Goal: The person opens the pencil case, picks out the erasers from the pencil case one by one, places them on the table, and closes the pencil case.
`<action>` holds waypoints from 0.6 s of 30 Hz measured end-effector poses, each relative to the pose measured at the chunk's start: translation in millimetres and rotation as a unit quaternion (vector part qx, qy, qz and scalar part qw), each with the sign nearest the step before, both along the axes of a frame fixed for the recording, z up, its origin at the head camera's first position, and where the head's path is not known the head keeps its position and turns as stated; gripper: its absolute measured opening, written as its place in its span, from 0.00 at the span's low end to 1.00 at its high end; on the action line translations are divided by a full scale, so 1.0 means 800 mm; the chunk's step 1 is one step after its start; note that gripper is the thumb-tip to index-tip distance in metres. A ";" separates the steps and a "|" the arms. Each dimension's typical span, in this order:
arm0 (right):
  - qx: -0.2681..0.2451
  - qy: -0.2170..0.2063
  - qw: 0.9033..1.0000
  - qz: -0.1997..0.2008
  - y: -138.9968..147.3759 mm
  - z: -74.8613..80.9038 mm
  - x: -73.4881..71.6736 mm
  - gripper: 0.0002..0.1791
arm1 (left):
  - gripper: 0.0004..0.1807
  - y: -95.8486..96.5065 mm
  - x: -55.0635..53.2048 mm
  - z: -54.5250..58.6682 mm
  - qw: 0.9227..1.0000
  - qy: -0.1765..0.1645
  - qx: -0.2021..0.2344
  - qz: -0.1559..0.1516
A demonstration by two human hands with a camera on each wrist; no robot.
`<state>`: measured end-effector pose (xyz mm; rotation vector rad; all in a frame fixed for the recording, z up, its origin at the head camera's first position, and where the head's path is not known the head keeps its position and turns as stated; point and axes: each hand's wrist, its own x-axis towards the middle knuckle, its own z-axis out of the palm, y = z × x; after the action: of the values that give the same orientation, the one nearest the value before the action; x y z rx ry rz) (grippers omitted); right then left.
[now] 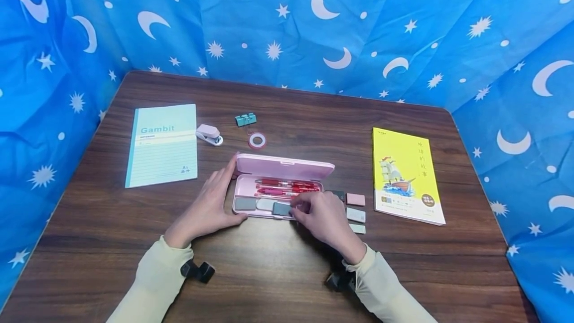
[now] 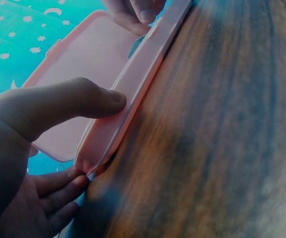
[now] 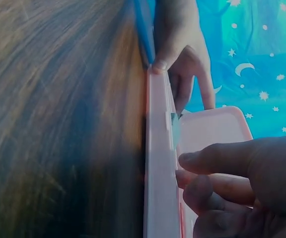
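Over the case (image 1: 271,166), right hand (image 1: 324,212) hides one corner.

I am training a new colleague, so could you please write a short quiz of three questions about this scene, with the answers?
1. True or false: the red pens lie inside the pencil case.

2. Seen from the person's side, which of these lies to the right of the pencil case?
A) the notebook
B) the yellow book
C) the stapler

3. On which part of the pencil case does the thumb of the left hand rest?

Key:
1. True.
2. B.
3. On its front wall, as the left wrist view shows.
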<state>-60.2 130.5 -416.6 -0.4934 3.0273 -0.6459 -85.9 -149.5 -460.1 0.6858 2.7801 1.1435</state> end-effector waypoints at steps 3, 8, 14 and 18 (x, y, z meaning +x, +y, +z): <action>0.036 0.026 0.999 0.010 -0.002 0.000 0.003 0.04 | 0.77 0.000 0.000 0.000 1.000 0.001 0.000 0.001; 0.080 0.051 0.995 0.028 -0.006 0.001 0.005 0.06 | 0.77 0.001 0.000 0.000 1.000 0.002 0.000 0.002; 0.046 0.004 0.999 0.018 -0.007 0.000 -0.003 0.04 | 0.77 0.001 0.001 0.001 1.000 -0.005 0.005 0.002; -0.019 -0.041 0.999 0.002 -0.004 -0.001 -0.008 0.03 | 0.77 0.001 0.001 0.001 1.000 -0.005 0.007 0.000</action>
<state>-66.5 127.3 -417.7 -0.4628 2.9406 -0.7070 -85.3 -148.9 -459.0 0.6797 2.7668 1.1641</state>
